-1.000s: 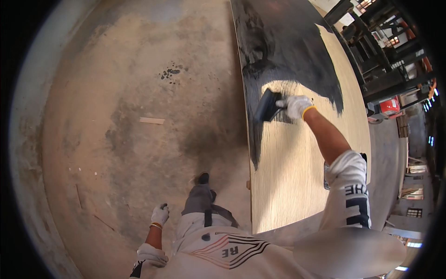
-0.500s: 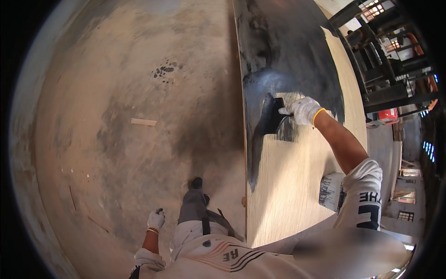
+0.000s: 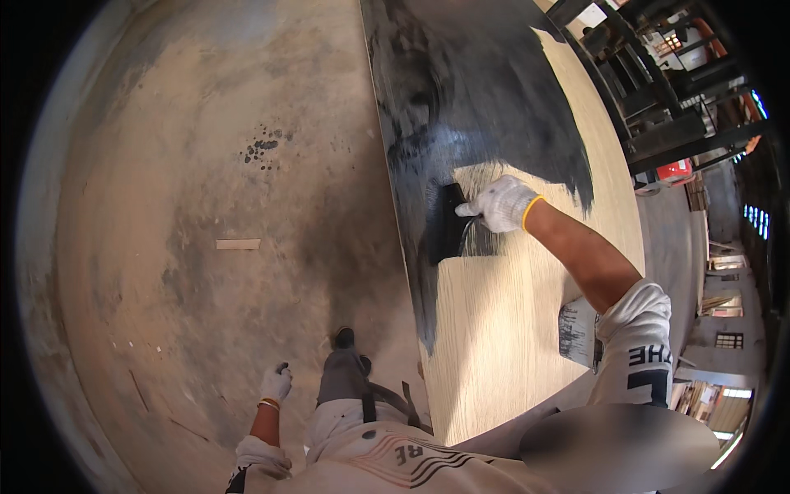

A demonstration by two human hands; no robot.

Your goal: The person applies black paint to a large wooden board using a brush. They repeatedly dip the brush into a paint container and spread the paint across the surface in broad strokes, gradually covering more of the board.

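My right hand (image 3: pixel 504 204), in a white knitted glove with a yellow cuff, grips a wide, paint-covered black brush (image 3: pixel 449 222). The brush lies against a pale wood-grain board (image 3: pixel 494 329) near its left edge. Wet black paint (image 3: pixel 494 82) covers the board's far part, with streaks reaching toward me along the left edge. Under my right hand a patch of bare wood shows. My left hand (image 3: pixel 277 382), also gloved and with dark-stained fingertips, hangs low at my left, away from the board. Its fingers are loosely bent, and I see nothing held in them.
A paint-smeared pale container (image 3: pixel 578 331) stands on the board beside my right forearm, partly hidden. On the concrete floor (image 3: pixel 164 206) lie a small wooden strip (image 3: pixel 238 244) and dark spatters (image 3: pixel 262 148). Dark metal framework (image 3: pixel 650 82) rises beyond the board's right side.
The view has shifted, so the board appears farther left. My right hand with the brush has moved slightly toward me along the left edge. My left hand still hangs at my side.
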